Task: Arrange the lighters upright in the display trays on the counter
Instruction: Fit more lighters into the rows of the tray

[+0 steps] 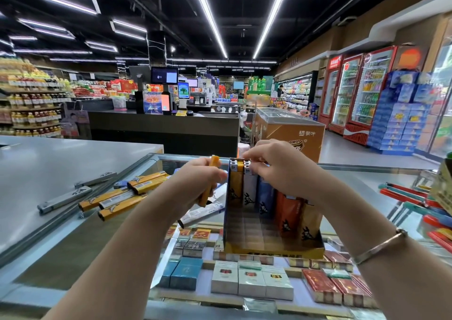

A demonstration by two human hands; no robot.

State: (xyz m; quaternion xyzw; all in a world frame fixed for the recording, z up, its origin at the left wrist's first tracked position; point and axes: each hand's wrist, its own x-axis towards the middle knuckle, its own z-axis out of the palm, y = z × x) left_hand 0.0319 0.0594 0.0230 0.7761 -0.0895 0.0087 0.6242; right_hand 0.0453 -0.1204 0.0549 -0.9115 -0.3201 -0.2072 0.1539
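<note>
The left hand [195,175] curls round a slim yellow lighter [209,182], held nearly upright just left of the blue-and-yellow cardboard display tray [274,250] on the glass counter [367,173]. The right hand [274,163] bends over the tray's back row, fingertips on the metal tops of the standing lighters [241,180], hiding several; whether it pinches one is unclear. Loose yellow and silver lighters [115,197] lie flat at left.
</note>
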